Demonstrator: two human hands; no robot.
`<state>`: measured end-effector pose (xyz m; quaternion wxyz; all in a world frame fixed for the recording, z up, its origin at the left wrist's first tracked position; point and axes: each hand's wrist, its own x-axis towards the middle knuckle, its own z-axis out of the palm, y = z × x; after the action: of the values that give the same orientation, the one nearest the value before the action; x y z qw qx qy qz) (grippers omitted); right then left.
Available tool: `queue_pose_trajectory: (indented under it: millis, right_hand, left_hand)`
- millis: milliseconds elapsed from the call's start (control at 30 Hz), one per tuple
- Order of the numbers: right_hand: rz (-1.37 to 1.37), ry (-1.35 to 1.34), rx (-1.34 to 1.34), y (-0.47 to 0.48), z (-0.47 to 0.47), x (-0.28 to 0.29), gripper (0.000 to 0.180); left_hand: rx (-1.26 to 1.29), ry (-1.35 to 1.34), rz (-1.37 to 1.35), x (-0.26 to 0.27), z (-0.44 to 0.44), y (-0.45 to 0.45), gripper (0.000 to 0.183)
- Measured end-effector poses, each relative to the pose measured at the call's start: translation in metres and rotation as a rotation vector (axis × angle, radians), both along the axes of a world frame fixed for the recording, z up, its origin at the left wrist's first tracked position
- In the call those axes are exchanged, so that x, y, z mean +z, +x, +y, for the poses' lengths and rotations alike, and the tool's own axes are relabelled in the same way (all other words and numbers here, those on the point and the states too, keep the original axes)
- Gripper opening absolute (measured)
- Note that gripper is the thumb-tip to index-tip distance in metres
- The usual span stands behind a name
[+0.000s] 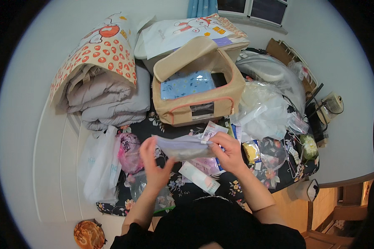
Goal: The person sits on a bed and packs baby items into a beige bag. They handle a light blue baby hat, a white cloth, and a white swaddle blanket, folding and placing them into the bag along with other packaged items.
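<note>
A translucent zip pouch (185,147) with a pale slider is held up in front of me. My right hand (226,151) pinches its right end beside the slider. My left hand (155,165) is at its left end, fingers raised along the edge and thumb apart; whether they grip it is hard to tell. Beneath the pouch lie a white printed box (199,178) and pink plastic packaging (205,165) on a black floral cloth (180,186). Beyond it stands a beige fabric storage box (202,109) with its lid flap folded up and a blue floral item (188,84) inside.
Grey folded quilts (112,102) sit partly in a printed bag at the back left. A pink plastic bag (130,152) and a white bag (99,165) lie at the left. Clear plastic bags (261,109) and a yellow packet (252,152) are at the right.
</note>
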<state>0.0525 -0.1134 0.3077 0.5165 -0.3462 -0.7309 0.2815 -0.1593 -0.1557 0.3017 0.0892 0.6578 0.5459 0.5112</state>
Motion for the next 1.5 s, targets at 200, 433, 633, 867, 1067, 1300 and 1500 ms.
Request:
queue_pose_trajectory:
  millis: [200,433,633,867,1067,1300,1500]
  right_hand:
    - [-0.173,0.073,0.033,-0.005,-0.029,0.013,0.004]
    - [-0.04,-0.035,-0.056,0.017,-0.05,0.01,0.004]
    - [0.335,-0.068,-0.267,0.067,-0.048,0.014,0.01]
    - [0.423,-0.155,-0.109,0.061,-0.039,-0.005,0.011]
    - [0.377,-0.205,-0.117,0.056,-0.036,-0.005,0.012]
    - [0.611,-0.236,-0.183,0.061,-0.035,-0.015,0.011]
    - [0.832,-0.292,-0.113,0.065,-0.031,-0.014,0.012]
  left_hand:
    - [-0.443,0.095,0.09,0.003,0.007,0.037,0.022]
    - [-0.494,0.028,0.101,0.005,0.002,0.049,0.007]
    - [-0.336,-0.038,0.212,-0.006,0.005,0.002,0.006]
    - [-0.587,-0.209,0.066,-0.007,-0.007,0.011,0.01]
    - [-0.588,-0.337,-0.085,-0.007,-0.01,0.007,0.005]
    - [-0.51,-0.476,-0.327,-0.016,-0.007,0.005,0.008]
    - [-0.503,-0.413,-0.507,-0.027,0.0,0.002,0.01]
